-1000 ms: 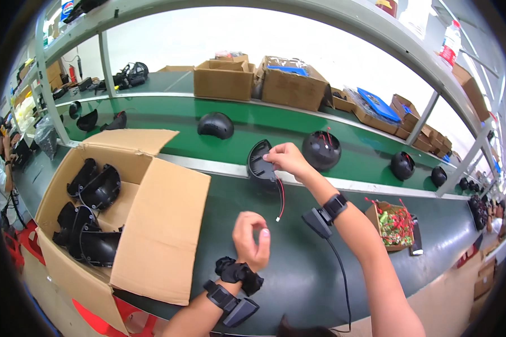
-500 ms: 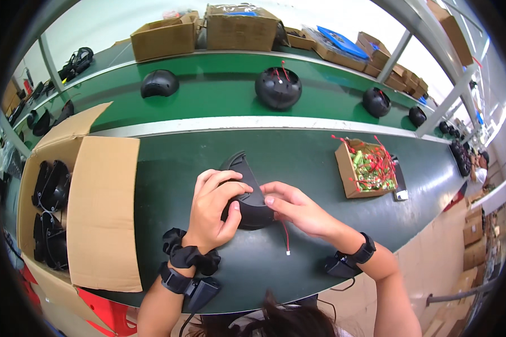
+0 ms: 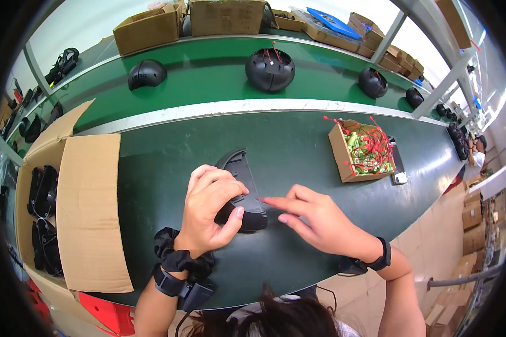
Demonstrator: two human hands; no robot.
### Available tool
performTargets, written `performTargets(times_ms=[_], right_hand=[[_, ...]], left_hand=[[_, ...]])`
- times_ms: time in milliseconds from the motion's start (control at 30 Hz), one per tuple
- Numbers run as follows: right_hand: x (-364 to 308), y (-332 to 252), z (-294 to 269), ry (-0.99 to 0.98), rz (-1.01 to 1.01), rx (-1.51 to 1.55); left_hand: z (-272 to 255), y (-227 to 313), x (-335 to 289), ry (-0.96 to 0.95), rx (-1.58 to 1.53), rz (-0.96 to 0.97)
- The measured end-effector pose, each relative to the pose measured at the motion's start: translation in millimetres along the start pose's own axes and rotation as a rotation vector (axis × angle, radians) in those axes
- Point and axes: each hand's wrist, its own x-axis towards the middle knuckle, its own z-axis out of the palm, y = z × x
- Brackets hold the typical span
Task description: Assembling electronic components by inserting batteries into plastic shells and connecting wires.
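A black curved plastic shell [image 3: 246, 168] with a flat, ribbed face sits on the green worktop in front of me. My left hand [image 3: 211, 205] grips it from the left, fingers over the top and thumb near its lower edge. At the shell's right edge, the outstretched index finger of my right hand [image 3: 315, 219] reaches its rim. The thumb of that hand is apart from the index finger, and I make out nothing between them. Part of the shell is hidden under my left hand.
At left, an open cardboard box [image 3: 90, 213] holds black shells [image 3: 44, 191]. At right stands a small carton [image 3: 340, 151] of green cells with red wires [image 3: 371, 146]. Beyond a pale rail [image 3: 219, 108], round black housings [image 3: 270, 70] sit on a green belt [image 3: 202, 78].
My right hand has drawn slightly right, its index finger now straighter. The red wire with a white plug that hung below the shell no longer shows. The shell has turned a little.
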Motion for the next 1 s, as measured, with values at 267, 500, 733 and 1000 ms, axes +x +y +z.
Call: performTargets(times_ms=[267, 500, 733, 1000], right_hand=[[30, -8, -21, 0.115, -0.357, -0.089], [55, -25, -39, 0.009, -0.178, 0.269], [63, -26, -32, -0.017, -0.191, 0.34], [59, 5, -22, -0.06, -0.071, 0.649]], left_hand=[[1, 4, 3, -0.038, -0.041, -0.029], [2, 11, 2, -0.078, -0.053, -0.042], [7, 16, 0, -0.093, -0.154, -0.114], [8, 14, -4, -0.001, -0.359, -0.281]])
